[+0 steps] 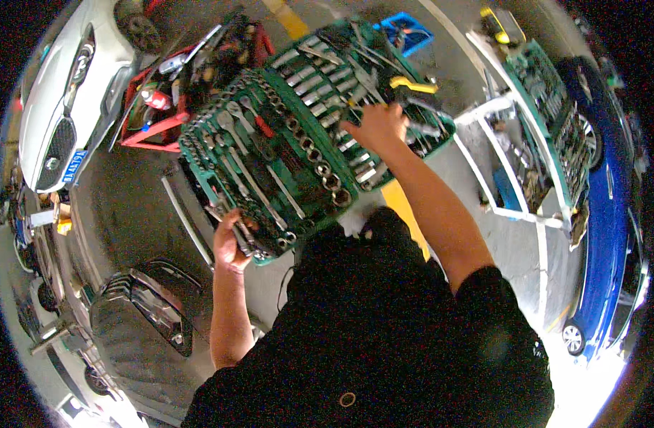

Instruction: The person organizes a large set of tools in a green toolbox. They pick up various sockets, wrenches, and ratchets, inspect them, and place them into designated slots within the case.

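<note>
A green tool case (pixel 350 203) lies open in front of me, filled with wrenches, sockets and other hand tools. At its near left corner, my left hand (pixel 229 246) is closed around a silvery metal tool (pixel 242 241), whose exact kind I cannot make out. My right hand (pixel 381 130) reaches over the right half of the case, thumb and fingers apart, just above rows of chrome sockets (pixel 317 96). Beyond its fingers lies a yellow-handled tool (pixel 412 85). Combination wrenches (pixel 250 182) and a red-handled tool (pixel 263 127) rest in the left half.
A red cart (pixel 177 123) loaded with tools and a spray can stands at the left, beside a white car (pixel 70 93). To the right are a white-framed cart (pixel 509 212) with another green tool case (pixel 544 93) and a blue car (pixel 604 235). A blue tray (pixel 405 32) sits behind.
</note>
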`<state>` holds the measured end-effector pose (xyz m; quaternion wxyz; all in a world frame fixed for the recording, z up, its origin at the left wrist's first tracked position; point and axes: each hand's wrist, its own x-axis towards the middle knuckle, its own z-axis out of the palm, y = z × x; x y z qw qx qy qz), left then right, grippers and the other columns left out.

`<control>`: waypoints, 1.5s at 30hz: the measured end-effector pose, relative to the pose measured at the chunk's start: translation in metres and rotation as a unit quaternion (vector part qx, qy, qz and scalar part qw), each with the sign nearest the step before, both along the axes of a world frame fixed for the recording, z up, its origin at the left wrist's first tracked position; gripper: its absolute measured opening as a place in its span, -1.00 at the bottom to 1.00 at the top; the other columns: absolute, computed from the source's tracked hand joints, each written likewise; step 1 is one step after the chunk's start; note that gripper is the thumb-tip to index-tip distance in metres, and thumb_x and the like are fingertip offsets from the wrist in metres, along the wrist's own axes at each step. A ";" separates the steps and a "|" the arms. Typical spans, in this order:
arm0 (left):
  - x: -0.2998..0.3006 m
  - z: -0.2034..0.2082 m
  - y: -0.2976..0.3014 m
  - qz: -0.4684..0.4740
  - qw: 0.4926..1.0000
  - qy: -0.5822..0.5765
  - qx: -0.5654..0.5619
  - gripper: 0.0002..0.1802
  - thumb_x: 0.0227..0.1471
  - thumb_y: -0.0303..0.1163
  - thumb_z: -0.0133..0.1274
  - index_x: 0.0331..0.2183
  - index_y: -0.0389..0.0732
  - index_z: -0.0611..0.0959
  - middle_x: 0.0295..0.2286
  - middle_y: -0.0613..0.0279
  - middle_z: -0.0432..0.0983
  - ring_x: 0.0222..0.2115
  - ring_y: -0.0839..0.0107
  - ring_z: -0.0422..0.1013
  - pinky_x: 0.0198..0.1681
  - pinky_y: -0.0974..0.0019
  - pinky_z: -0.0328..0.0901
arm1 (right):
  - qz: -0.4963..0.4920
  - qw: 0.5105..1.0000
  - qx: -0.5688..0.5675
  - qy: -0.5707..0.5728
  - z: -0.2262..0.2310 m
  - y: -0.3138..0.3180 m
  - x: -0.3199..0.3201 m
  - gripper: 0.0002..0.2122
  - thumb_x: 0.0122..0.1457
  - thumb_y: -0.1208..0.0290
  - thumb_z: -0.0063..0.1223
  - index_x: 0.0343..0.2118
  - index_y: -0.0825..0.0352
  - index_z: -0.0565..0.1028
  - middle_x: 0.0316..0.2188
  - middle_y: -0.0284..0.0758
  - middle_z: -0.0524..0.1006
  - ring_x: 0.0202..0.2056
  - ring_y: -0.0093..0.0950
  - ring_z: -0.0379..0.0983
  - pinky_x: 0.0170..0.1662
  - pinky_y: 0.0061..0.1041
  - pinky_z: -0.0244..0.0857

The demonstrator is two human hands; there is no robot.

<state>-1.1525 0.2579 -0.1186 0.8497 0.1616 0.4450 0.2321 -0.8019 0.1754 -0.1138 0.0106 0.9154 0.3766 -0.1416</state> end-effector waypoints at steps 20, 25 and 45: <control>-0.027 0.045 -0.175 0.039 0.976 0.199 0.073 -0.91 0.05 -0.34 0.03 -0.41 -0.14 0.51 -0.62 0.26 0.46 -0.60 0.31 0.43 -0.48 0.26 0.40 | 0.004 0.916 0.345 0.205 -0.067 -0.031 0.072 -0.82 0.05 0.37 -0.06 -0.29 0.25 0.48 -0.33 -0.22 0.52 -0.32 -0.21 0.47 -0.30 -0.20 0.37; -0.023 0.040 -0.158 0.053 0.977 0.177 0.111 -0.86 0.08 -0.35 -0.02 -0.37 -0.23 0.52 -0.60 0.21 0.44 -0.56 0.31 0.42 -0.38 0.18 0.38 | -0.021 0.699 0.422 0.577 -0.045 -0.045 0.087 -0.86 -0.01 0.40 -0.02 -0.63 0.26 0.35 -0.68 -0.35 0.32 -0.68 -0.47 0.21 -0.63 -0.43 0.09; 0.073 0.042 -0.037 -0.186 0.957 0.147 0.167 -0.85 0.05 -0.36 0.06 -0.35 -0.23 0.52 -0.60 0.19 0.50 -0.64 0.33 0.45 -0.56 0.27 0.37 | -0.277 0.429 0.441 0.738 0.002 -0.151 -0.085 -0.74 0.22 0.26 -0.04 -0.27 0.40 0.36 -0.35 -0.18 0.44 -0.11 -0.10 0.45 -0.04 -0.11 0.34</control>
